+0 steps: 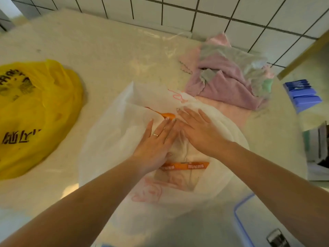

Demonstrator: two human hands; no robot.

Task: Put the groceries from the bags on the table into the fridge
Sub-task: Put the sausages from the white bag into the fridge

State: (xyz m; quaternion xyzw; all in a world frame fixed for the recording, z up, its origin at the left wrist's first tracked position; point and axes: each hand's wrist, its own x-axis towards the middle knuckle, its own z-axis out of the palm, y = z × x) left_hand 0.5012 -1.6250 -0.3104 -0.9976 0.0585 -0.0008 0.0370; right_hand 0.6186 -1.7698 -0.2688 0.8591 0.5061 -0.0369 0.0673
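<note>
A flattened white translucent plastic bag (114,139) lies on the beige table (99,56) in front of me. My left hand (156,139) and my right hand (197,129) press flat on it side by side, fingers straight and pointing away. An orange carrot tip (166,115) shows just beyond my left fingertips. An orange printed strip (188,165) shows through the bag near my left wrist. A yellow plastic bag (35,113) with dark print lies crumpled at the left.
A pile of pink and grey cloths (227,77) under clear plastic sits at the back right. White tiled wall (213,9) runs behind the table. A clear box with a blue rim (240,220) is at lower right. Blue items (300,95) lie off the table's right edge.
</note>
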